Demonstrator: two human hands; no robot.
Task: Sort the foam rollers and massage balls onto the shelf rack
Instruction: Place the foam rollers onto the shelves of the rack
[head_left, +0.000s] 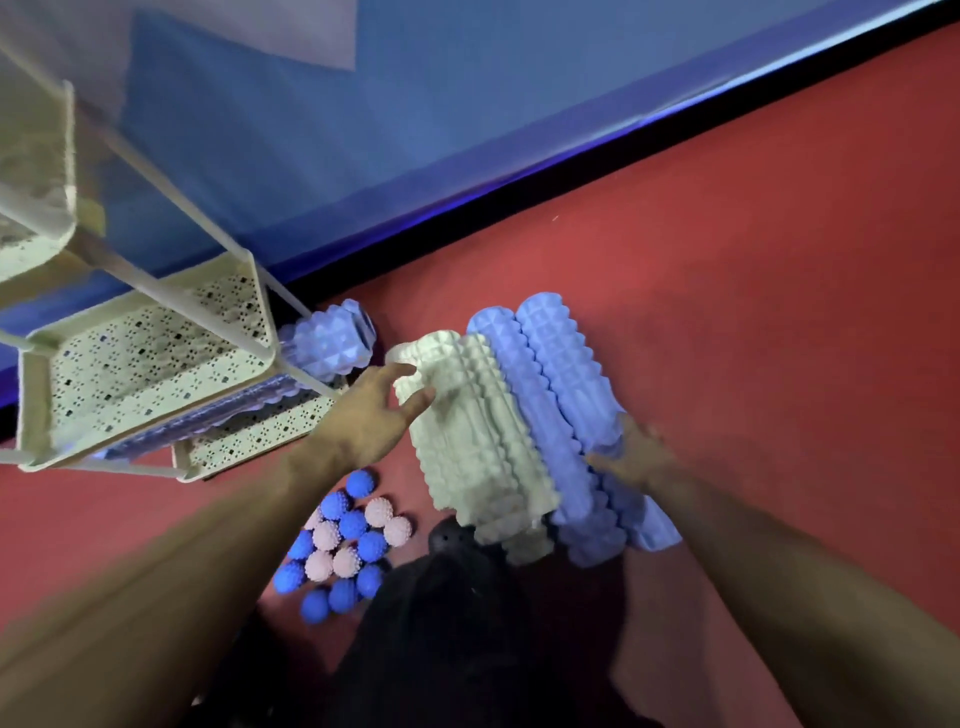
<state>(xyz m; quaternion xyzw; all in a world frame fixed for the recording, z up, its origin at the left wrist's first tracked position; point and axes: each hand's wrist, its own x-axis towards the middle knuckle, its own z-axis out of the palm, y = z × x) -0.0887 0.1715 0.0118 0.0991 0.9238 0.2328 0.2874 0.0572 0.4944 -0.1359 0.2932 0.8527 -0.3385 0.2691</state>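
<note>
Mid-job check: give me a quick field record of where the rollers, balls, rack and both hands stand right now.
left hand: left hand grips the far end of the white rollers
right hand: right hand rests fingers spread on the blue rollers
roller bundle: white and blue rollers lie side by side on the red floor
rack: white shelf rack at left; one blue roller on rack on its lowest shelf
balls: blue and pink balls clustered on the floor, none on the rack
</note>
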